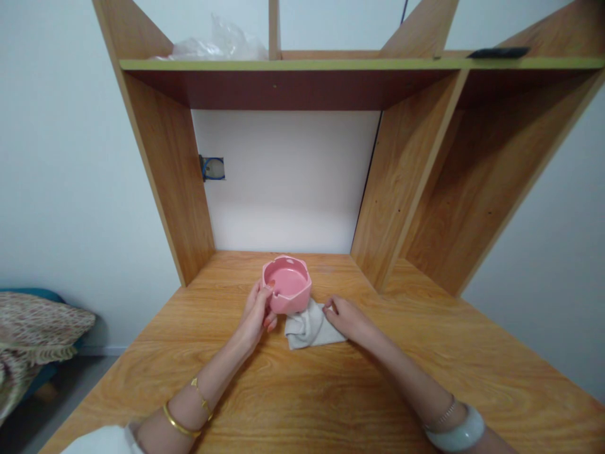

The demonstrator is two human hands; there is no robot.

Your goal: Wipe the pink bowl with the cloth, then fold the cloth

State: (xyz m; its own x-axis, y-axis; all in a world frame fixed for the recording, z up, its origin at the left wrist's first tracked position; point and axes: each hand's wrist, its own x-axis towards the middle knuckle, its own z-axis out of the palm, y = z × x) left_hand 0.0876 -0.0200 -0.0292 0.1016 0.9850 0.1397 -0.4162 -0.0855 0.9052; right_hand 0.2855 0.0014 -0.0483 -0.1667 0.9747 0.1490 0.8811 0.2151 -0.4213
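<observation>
My left hand (258, 310) grips a pink ashtray (290, 304) by its left side, thumb over the rim. The ashtray is angular, with notches in its rim, and tilts so that its hollow faces me. Just below and behind it, a crumpled light grey cloth (307, 331) lies on the wooden desk. At the cloth's right end, my right hand (344, 315) rests with its fingers curled in and pinching the fabric's edge. Part of the cloth is hidden by the ashtray and by the right hand.
Wooden side panels (165, 170) and an upper shelf (293, 64) frame the desk (302, 397). A clear plastic bag (220, 44) and a flat black object (498, 53) lie on that shelf. A wall socket opening (213, 168) shows at the back. Left stands a seat with a patterned throw (42, 321).
</observation>
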